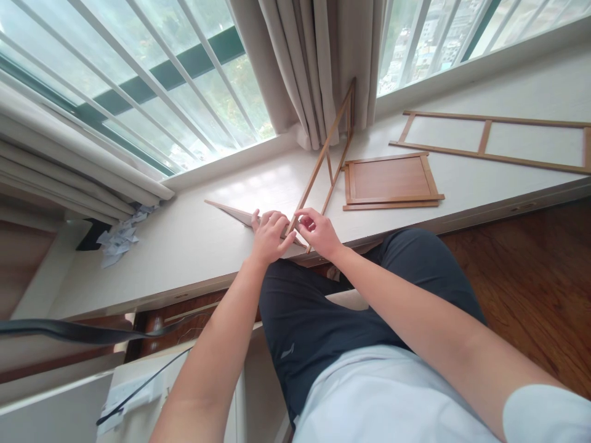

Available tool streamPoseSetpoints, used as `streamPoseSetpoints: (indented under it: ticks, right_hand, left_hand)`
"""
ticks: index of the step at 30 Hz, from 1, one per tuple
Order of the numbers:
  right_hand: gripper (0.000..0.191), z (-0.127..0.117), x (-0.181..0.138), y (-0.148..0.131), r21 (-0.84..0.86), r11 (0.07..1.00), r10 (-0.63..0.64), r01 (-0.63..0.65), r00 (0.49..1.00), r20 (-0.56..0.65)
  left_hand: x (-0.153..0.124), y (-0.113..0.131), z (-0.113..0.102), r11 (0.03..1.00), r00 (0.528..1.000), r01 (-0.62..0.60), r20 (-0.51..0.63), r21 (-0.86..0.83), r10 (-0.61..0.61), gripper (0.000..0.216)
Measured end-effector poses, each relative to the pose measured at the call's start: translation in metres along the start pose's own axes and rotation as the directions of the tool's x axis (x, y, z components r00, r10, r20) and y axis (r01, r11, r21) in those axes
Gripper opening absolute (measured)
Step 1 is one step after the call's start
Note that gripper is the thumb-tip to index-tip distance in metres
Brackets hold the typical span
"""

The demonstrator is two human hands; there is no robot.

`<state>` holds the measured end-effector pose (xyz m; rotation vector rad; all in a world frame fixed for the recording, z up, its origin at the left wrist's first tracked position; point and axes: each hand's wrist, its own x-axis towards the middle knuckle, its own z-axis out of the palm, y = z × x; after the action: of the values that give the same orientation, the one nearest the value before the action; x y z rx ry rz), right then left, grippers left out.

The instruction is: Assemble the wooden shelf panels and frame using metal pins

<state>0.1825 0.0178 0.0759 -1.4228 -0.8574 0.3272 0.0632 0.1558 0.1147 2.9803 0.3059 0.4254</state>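
A long wooden frame (318,161) stands on its edge on the white window ledge (194,240), with its far end by the curtain. At its near end a thin wooden panel (228,210) meets it at an angle. My left hand (270,237) is closed around the panel where the two pieces join, its thumb reaching to the frame. On the other side of the frame, my right hand (318,232) pinches at the near corner. Whatever sits between those fingertips is too small and covered to name.
Flat wooden panels (390,179) lie stacked to the right. Beyond them rests a ladder-like wooden frame (486,136). Crumpled paper (120,239) sits at the ledge's left end. Grey curtains (300,67) hang between the barred windows. A black strap (83,331) crosses the lower left.
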Motion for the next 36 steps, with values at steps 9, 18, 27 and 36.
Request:
streamPoseSetpoints:
  ticks: [9, 18, 27, 36]
  right_hand:
    - [0.018, 0.005, -0.006, -0.001, 0.226, 0.958, 0.200, -0.177, 0.976, -0.084]
    - [0.027, 0.010, -0.008, -0.002, 0.336, 0.905, 0.288, -0.261, 0.957, -0.033]
    - [0.017, 0.001, -0.007, -0.001, 0.241, 0.947, 0.207, -0.211, 0.977, 0.038]
    - [0.019, -0.003, -0.007, -0.002, 0.356, 0.898, 0.235, -0.258, 0.966, 0.106]
  left_hand:
    - [0.002, 0.002, -0.006, 1.000, 0.999, 0.005, 0.049, 0.011, -0.005, 0.023]
    - [0.003, -0.009, -0.008, 0.997, 0.993, -0.066, 0.096, -0.034, 0.069, 0.034]
    - [-0.002, -0.012, -0.009, 0.997, 0.997, -0.036, 0.065, -0.075, 0.041, 0.035]
    - [0.001, -0.015, -0.005, 0.998, 0.999, -0.016, 0.030, -0.059, 0.018, 0.028]
